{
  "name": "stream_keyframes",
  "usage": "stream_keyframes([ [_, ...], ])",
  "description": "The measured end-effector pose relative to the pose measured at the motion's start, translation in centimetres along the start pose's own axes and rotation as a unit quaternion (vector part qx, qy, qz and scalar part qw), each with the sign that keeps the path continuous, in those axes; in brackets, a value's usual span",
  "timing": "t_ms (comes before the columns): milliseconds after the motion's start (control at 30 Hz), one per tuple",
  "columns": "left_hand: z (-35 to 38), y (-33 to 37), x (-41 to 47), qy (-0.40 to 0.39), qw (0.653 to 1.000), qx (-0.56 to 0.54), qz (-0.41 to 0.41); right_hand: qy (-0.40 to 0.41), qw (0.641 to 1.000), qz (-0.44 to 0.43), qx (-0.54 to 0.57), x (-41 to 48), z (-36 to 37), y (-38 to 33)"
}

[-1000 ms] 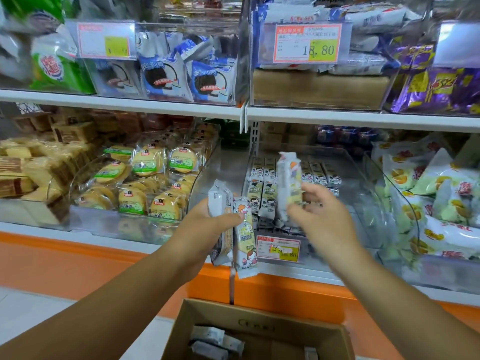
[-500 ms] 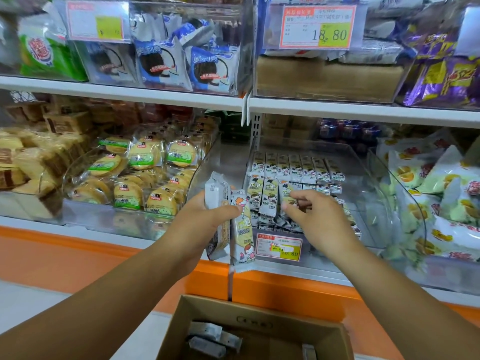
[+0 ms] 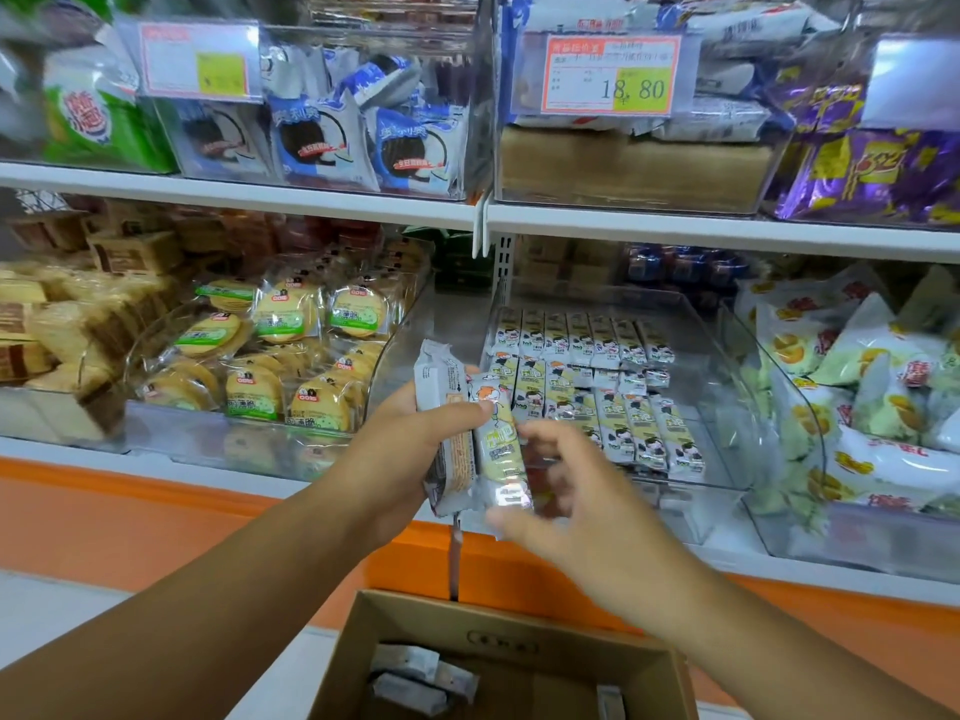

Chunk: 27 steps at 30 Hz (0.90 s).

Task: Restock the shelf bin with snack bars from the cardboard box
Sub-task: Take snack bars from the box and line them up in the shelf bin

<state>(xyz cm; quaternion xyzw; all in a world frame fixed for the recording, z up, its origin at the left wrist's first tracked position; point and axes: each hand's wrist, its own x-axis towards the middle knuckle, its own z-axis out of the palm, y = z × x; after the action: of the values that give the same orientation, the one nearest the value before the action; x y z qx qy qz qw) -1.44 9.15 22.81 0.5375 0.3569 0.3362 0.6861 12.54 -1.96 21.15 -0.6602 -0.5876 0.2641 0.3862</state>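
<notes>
My left hand (image 3: pixel 400 449) grips a small stack of wrapped snack bars (image 3: pixel 470 433), held upright in front of the shelf. My right hand (image 3: pixel 576 506) is blurred, fingers spread, right beside the lower end of the front bar; whether it touches the bar I cannot tell. Behind them stands the clear shelf bin (image 3: pixel 727 407) with rows of the same pale yellow bars (image 3: pixel 587 376) lying flat. The open cardboard box (image 3: pixel 639 667) sits below, with a few wrapped bars (image 3: pixel 415 678) on its bottom.
A clear bin of round yellow biscuits (image 3: pixel 291 366) stands to the left and a bin of white snack bags (image 3: pixel 872 407) to the right. An upper shelf (image 3: pixel 363 202) carries more bins and a price tag (image 3: pixel 613 75) reading 18.80. An orange base panel (image 3: pixel 156 522) runs under the shelf.
My right hand laid a bar into the bin, then drew back out to the stack in my left hand. The left hand stayed put.
</notes>
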Motion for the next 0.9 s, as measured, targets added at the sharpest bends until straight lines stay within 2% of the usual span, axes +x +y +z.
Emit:
stream_keyframes([
  [67,0.4,0.0,-0.1,-0.013,1.000,-0.011,0.000,0.010,0.999,-0.016,-0.025,-0.3,0.8,0.7],
  [167,0.5,0.1,0.0,-0.005,0.999,-0.035,0.011,0.056,0.998,-0.036,0.012,0.1,0.1,0.7],
  [267,0.1,0.1,0.2,0.002,0.999,-0.018,0.036,0.134,0.989,-0.050,0.028,0.7,-1.6,0.6],
  [333,-0.4,0.0,0.3,0.011,0.999,0.025,0.039,0.208,0.977,-0.042,-0.002,1.3,-3.1,1.1],
  [400,-0.8,-0.2,0.4,0.027,0.996,0.066,0.046,0.246,0.966,-0.010,-0.076,2.0,-4.5,2.1],
  [533,-0.8,0.0,0.7,0.031,0.993,0.095,0.057,0.225,0.954,0.059,-0.190,3.0,-5.4,3.9],
  [633,-0.1,0.5,0.6,0.005,0.999,0.024,0.033,0.189,0.944,0.053,-0.266,3.9,-4.3,4.8],
  [700,0.3,0.6,0.7,-0.019,0.999,-0.013,0.025,0.159,0.944,0.053,-0.283,4.3,-3.7,4.8],
  [833,0.1,0.0,0.6,-0.032,0.998,0.046,0.025,0.116,0.947,0.057,-0.295,4.9,-3.6,5.0],
  [900,0.1,-0.1,0.2,-0.049,0.996,0.075,0.019,0.129,0.947,0.058,-0.287,4.8,-3.7,4.7],
])
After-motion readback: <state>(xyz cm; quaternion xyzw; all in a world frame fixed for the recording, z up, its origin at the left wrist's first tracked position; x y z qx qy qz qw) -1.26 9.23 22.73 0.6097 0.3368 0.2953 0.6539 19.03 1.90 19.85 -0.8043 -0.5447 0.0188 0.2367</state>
